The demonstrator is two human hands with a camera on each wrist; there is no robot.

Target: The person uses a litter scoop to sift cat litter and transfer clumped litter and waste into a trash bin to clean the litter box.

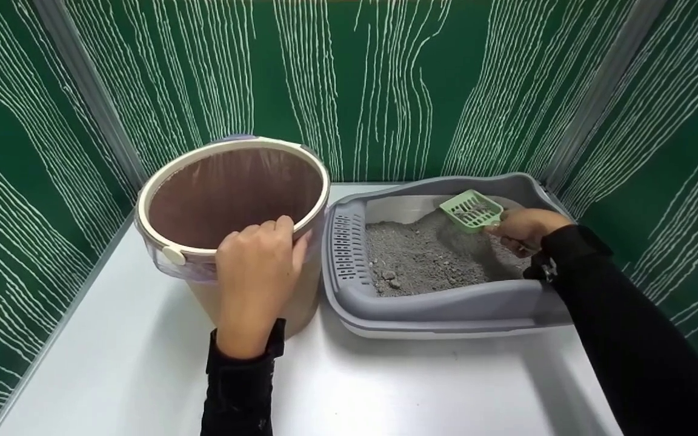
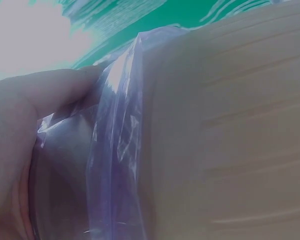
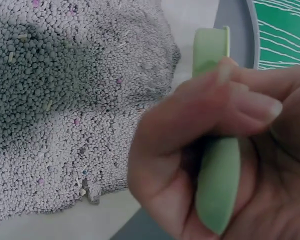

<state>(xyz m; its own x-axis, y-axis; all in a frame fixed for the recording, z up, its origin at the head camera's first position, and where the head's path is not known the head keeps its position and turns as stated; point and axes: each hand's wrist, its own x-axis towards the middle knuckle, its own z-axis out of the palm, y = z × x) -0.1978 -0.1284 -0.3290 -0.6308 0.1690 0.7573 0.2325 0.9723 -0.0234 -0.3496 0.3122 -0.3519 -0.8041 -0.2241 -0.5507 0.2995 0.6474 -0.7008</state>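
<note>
My left hand point(image 1: 258, 260) grips the near rim of a beige trash bin point(image 1: 303, 297), with the fingers over the edge and the thumb outside. In the left wrist view, a clear purplish bag point(image 2: 115, 160) folds over the bin's rim beside the thumb. My right hand point(image 1: 525, 229) holds a green slotted litter scoop point(image 1: 469, 212) by its handle point(image 3: 219, 190). The scoop's head is over the grey cat litter point(image 1: 409, 254) toward the back of the litter box point(image 1: 446, 312), with some grey litter on its slots.
The bin stands left of the litter box on a white table point(image 1: 385, 387). Several small clumps point(image 1: 390, 277) lie at the litter's near left, next to the box's perforated ledge point(image 1: 349, 248). Green panels point(image 1: 385, 91) with white wavy lines enclose the back and sides.
</note>
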